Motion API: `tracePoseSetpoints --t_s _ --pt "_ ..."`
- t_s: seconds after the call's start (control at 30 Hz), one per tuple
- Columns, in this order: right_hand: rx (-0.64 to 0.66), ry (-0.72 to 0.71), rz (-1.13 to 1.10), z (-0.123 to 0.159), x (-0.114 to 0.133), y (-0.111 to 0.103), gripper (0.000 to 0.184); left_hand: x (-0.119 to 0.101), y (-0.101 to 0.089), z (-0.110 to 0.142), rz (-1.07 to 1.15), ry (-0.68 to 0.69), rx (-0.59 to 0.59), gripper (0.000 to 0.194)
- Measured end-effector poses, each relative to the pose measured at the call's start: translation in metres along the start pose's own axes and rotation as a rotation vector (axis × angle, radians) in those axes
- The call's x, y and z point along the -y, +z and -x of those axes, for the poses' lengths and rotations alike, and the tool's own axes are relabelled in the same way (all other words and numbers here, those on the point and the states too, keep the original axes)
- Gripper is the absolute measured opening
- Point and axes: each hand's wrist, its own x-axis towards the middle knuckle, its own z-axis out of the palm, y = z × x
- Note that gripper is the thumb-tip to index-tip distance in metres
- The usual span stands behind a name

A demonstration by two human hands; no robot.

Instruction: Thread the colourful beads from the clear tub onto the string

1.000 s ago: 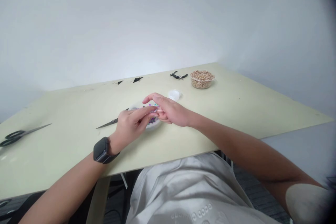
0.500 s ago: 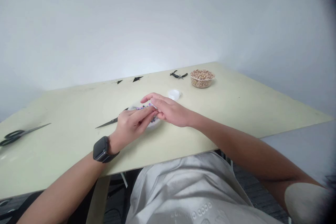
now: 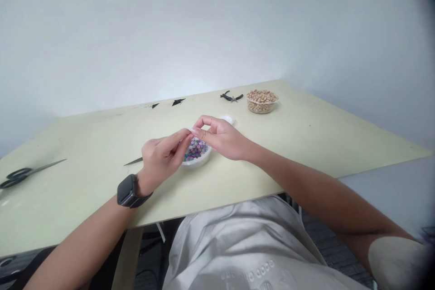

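My left hand point(image 3: 162, 156) and my right hand point(image 3: 219, 137) meet fingertip to fingertip just above a small white bowl point(image 3: 199, 160) of purple, blue and pink beads point(image 3: 195, 149). Both hands pinch, thumb against forefinger, on something too small to make out between them. A black smartwatch point(image 3: 126, 190) sits on my left wrist. The bowl rests on the pale table point(image 3: 306, 140), partly hidden by my left fingers.
A dark pointed blade point(image 3: 133, 161) lies left of the bowl. Black scissors point(image 3: 23, 173) lie at the far left. A white lid point(image 3: 227, 119), black pliers point(image 3: 231, 97) and a clear tub of brown beads point(image 3: 261, 101) stand farther back. Black scraps point(image 3: 177, 102) lie near the wall.
Both hands have lifted out of the bowl and drawn into pinches above it. My left hand shifted a little left, so the beads in the bowl now show.
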Motion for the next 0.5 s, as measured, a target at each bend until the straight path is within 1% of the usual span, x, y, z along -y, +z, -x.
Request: tracePoseSetpoints --t_s 0.2,0.37,0.5 --pt "-0.030 -0.027 0.053 0.0036 0.0054 0.0002 0.028 0.0010 -0.0013 -0.0001 -0.010 -0.057 0.003 0.011" --pt "-0.071 -0.073 0.105 0.0075 0.0090 0.0020 0.023 0.0006 -0.0014 -0.0009 -0.015 -0.067 -0.002 0.011" --pt "-0.093 -0.102 0.145 0.0089 0.0102 0.0030 0.020 -0.0015 -0.0022 -0.0018 -0.022 -0.101 -0.012 0.014"
